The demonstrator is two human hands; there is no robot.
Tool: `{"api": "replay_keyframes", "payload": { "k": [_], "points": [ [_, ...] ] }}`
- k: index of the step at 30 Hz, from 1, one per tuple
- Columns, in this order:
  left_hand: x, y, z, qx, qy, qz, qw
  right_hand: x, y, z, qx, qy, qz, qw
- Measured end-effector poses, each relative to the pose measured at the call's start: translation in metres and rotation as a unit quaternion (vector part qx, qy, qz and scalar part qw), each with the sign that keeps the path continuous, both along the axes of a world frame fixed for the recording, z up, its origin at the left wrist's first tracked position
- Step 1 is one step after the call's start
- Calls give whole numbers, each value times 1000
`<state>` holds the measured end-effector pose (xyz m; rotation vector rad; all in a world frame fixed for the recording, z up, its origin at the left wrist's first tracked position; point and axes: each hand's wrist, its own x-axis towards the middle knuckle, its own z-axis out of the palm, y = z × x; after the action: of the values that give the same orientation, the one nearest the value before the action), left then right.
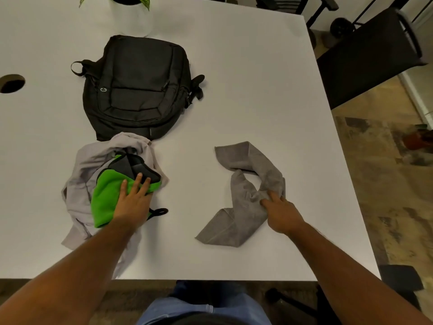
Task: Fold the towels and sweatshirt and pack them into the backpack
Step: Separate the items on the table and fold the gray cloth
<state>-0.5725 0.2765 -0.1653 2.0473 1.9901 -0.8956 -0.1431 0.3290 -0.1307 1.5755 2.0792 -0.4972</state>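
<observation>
A black backpack (138, 87) lies flat and zipped at the middle of the white table (257, 78). Just in front of it a crumpled light grey sweatshirt (79, 181) is heaped, with a green towel (105, 198) and a dark grey cloth (131, 166) on top. My left hand (133, 200) rests flat on the green towel, fingers straight and spread. To the right a grey towel (246, 184) lies twisted and rumpled. My right hand (281, 212) pinches a fold of it near the towel's middle.
A white plant pot (131, 17) stands behind the backpack. A round cable hole (11, 83) is at the table's left. A black chair (370, 57) stands past the right edge, another chair's base (400, 277) at the near right corner.
</observation>
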Motion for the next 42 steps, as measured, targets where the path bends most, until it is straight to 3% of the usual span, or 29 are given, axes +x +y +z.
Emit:
{"api": "replay_keyframes", "payload": {
  "k": [3, 6, 8, 11, 15, 20, 28, 34, 42],
  "points": [
    [19, 6, 0, 11, -19, 57, 998, -15, -11, 12, 113, -25, -49, 992],
    [49, 16, 2, 52, -59, 93, 993, -42, -28, 17, 232, 60, 32, 970],
    [69, 20, 1, 94, -95, 84, 987, -60, -47, 9, 198, 116, 150, 962],
    [100, 25, -6, 123, -185, 39, 974, -80, -74, -7, -20, 146, 232, 961],
    [144, 31, -7, 81, -343, -1, 936, -92, -90, -13, -146, 140, 167, 965],
    [191, 39, -8, 23, -367, -50, 929, -83, -95, -16, -177, 117, 91, 973],
    [222, 53, -22, -39, -408, 13, 912, -64, -90, 7, -112, 165, 46, 979],
    [233, 65, -10, -22, -348, 12, 937, -43, -86, 25, -14, 177, 28, 984],
    [209, 118, 43, 58, -452, 46, 889, 11, -41, 56, 18, 212, -187, 959]
  ]
}}
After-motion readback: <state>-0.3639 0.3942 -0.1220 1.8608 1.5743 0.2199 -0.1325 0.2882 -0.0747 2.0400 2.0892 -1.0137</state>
